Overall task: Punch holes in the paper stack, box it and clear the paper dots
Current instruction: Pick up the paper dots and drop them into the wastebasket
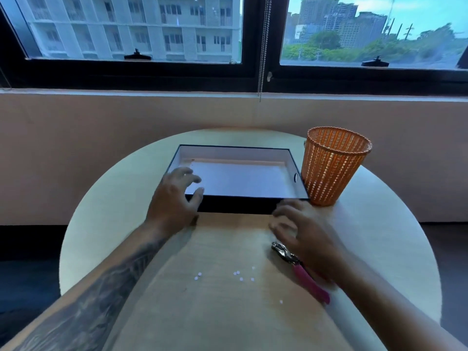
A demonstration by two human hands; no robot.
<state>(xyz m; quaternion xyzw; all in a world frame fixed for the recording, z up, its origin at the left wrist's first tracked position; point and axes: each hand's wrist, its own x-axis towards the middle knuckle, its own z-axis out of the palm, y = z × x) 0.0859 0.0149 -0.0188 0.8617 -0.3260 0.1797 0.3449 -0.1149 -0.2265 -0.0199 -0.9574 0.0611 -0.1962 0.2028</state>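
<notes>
A shallow dark box (238, 205) with a white lining stands open on the round table, and a white paper stack (240, 179) lies flat inside it. My left hand (174, 201) hovers over the box's near left corner, fingers spread, holding nothing. My right hand (301, 231) sits just in front of the box's near right corner, fingers apart and slightly blurred. A hole punch (301, 272) with pink handles lies on the table under my right wrist. Several white paper dots (239, 274) are scattered on the wood in front of me.
An orange mesh wastebasket (331, 171) stands upright against the box's right side. The round pale table (106, 198) ends near a low wall under a window. A wooden board (215, 312) covers the near part of the table.
</notes>
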